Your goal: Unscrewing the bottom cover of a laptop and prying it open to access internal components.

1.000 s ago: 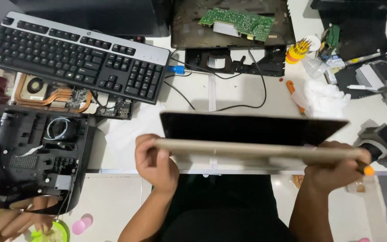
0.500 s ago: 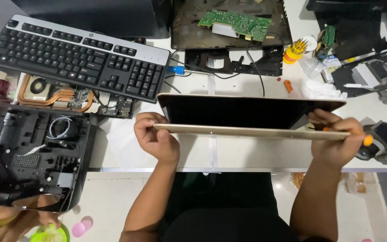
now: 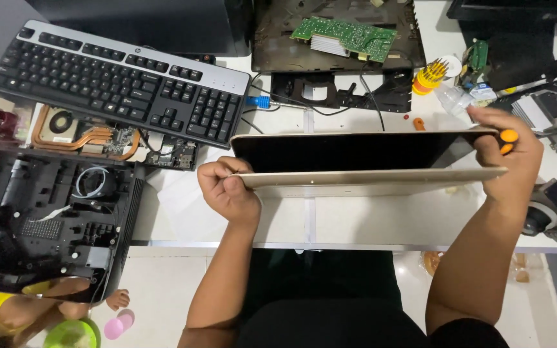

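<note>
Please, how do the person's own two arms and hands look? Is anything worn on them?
Both forearms are bare as far as the frame shows: no sleeves, gloves, watch or bracelets visible. The left hand and right hand show no rings that I can make out. Dark clothing shows only below, near the lap.

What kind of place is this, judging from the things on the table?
Probably an electronics repair bench: a bare circuit board, an opened computer chassis, a screwdriver set, and both hands holding a laptop.

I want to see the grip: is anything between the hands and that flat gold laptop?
Nothing visible. The left hand grips the laptop at its left end, and the right hand grips its right end, with an orange-handled screwdriver pressed against it.
</note>
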